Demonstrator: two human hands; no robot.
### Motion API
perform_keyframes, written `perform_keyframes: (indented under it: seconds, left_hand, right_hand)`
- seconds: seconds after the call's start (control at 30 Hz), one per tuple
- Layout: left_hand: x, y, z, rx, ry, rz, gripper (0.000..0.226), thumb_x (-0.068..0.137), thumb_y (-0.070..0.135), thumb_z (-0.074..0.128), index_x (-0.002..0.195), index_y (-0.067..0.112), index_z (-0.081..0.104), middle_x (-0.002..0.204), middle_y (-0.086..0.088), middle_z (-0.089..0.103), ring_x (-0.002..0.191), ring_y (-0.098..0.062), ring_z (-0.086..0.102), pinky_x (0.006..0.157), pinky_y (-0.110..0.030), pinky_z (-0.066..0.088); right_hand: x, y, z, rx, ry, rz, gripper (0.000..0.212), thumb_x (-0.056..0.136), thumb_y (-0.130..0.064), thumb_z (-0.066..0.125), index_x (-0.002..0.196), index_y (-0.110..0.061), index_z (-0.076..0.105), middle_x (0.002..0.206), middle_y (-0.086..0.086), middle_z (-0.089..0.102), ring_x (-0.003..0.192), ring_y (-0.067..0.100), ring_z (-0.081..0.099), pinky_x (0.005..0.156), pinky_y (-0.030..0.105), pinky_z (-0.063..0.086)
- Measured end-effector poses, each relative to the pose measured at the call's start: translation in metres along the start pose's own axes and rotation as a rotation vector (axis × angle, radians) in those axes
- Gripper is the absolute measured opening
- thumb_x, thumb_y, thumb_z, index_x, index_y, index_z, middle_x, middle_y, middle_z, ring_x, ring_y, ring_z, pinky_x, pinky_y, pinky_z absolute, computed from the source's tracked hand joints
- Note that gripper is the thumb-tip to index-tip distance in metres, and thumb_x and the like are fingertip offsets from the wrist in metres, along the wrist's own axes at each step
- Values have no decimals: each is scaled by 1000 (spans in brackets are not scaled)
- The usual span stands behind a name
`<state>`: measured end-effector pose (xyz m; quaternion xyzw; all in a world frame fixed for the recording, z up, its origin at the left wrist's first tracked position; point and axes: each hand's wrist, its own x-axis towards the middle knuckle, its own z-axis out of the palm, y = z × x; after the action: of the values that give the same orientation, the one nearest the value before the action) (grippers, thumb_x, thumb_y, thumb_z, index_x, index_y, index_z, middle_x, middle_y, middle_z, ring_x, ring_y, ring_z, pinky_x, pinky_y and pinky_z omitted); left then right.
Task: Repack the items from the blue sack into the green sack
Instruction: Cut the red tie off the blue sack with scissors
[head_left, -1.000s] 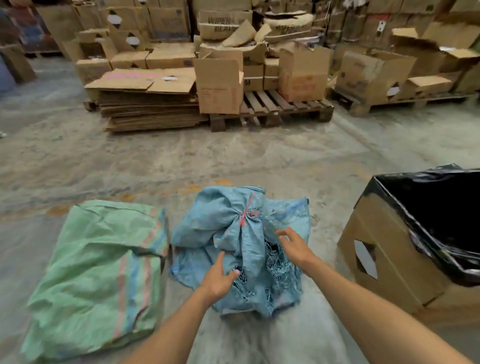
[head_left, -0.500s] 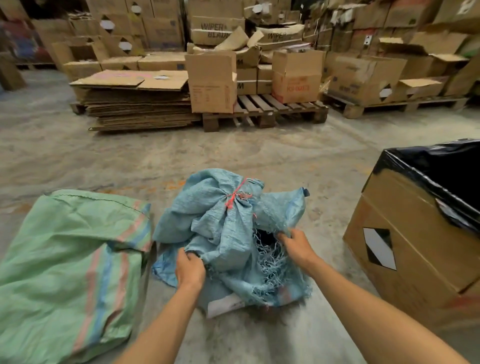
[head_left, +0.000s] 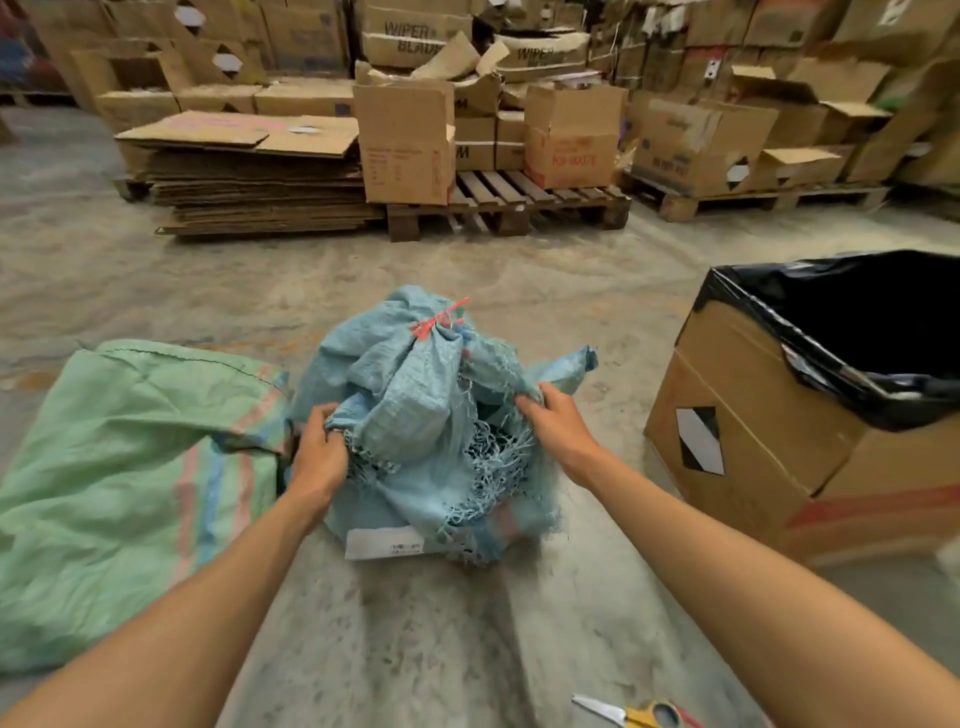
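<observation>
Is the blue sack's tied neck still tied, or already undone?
Still tied: a red string cinches the top of the blue sack. Both hands, left and right, grip a frayed opening lower down its side.

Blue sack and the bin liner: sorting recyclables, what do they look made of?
Blue sack: probably woven plastic, matte, with a visible weave and loose threads fraying at the cut edge. Bin liner: thin glossy black plastic film, wrinkled and shiny, draped over the box rim.
</observation>
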<state>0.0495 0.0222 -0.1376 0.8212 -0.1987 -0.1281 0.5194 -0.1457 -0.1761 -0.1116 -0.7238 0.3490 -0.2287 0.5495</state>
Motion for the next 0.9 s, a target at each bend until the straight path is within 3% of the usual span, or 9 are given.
perform_keyframes:
  seconds: [0.07, 0.13, 0.23, 0.3, 0.37, 0.47, 0.53, 0.7, 0.9]
  left_hand:
    - [-26, -16, 4, 115, -170, 70, 32, 101, 4, 33, 126, 15, 50, 112, -9, 59, 92, -21, 53, 77, -33, 41]
    - [-50, -25, 6, 224, -286, 77, 29, 101, 6, 35, 123, 15, 51, 99, -15, 62, 74, -20, 51, 64, -32, 37]
    - [-58, -26, 9, 285, -324, 14, 25, 102, 9, 34, 120, 18, 48, 74, -10, 52, 57, -18, 41, 52, -29, 30]
    - [-57, -26, 11, 273, -326, -15, 28, 101, 10, 35, 125, 16, 48, 70, -8, 51, 54, -19, 40, 51, -28, 30]
    - [-59, -28, 13, 298, -330, -31, 30, 100, 10, 39, 128, 15, 47, 73, -8, 52, 56, -19, 41, 51, -28, 31]
    - [-63, -27, 15, 331, -328, -33, 32, 99, 7, 43, 131, 15, 46, 78, -10, 53, 57, -19, 43, 51, -28, 32]
    - [-62, -28, 14, 351, -324, -19, 34, 99, 7, 44, 133, 13, 46, 80, -11, 53, 58, -19, 43, 53, -28, 34]
    - [-60, -28, 16, 398, -307, -42, 39, 99, 5, 42, 136, 14, 45, 89, -16, 55, 60, -22, 45, 57, -30, 37]
    - [-63, -20, 16, 422, -288, -67, 37, 94, 4, 45, 129, 16, 47, 92, -18, 58, 68, -26, 48, 60, -31, 38]
  right_hand:
    - [-19, 22, -6, -113, -77, 27, 48, 95, -30, 61, 137, -11, 48, 127, -2, 55, 117, 17, 52, 98, 35, 44]
    - [-45, 39, -11, -215, -103, -1, 73, 91, -32, 66, 152, -17, 28, 149, -3, 37, 138, 17, 35, 114, 40, 32]
    - [-89, 75, -15, -462, -30, -45, 95, 87, -44, 65, 157, -28, 1, 161, -5, 8, 147, 17, 11, 116, 53, 18]
    - [-120, 109, -24, -631, 0, -42, 77, 87, -41, 63, 150, -28, 19, 144, 1, 27, 136, 23, 27, 107, 50, 32]
    - [-150, 139, -36, -827, -189, 15, 46, 88, -36, 60, 128, -25, 41, 121, 2, 50, 119, 28, 49, 88, 37, 42]
    - [-182, 173, -52, -1060, -561, 222, 30, 85, -27, 59, 109, -21, 44, 118, 11, 61, 109, 31, 56, 74, 32, 37]
    - [-196, 184, -59, -1099, -659, 239, 29, 83, -17, 60, 102, -20, 39, 120, 16, 57, 103, 32, 56, 72, 32, 38]
    - [-210, 192, -64, -1178, -586, 52, 30, 86, -8, 53, 115, -13, 52, 119, 15, 55, 109, 35, 54, 69, 29, 28]
    - [-212, 195, -66, -1274, -502, 7, 26, 88, -15, 52, 115, -13, 53, 114, 17, 59, 107, 37, 56, 69, 38, 39]
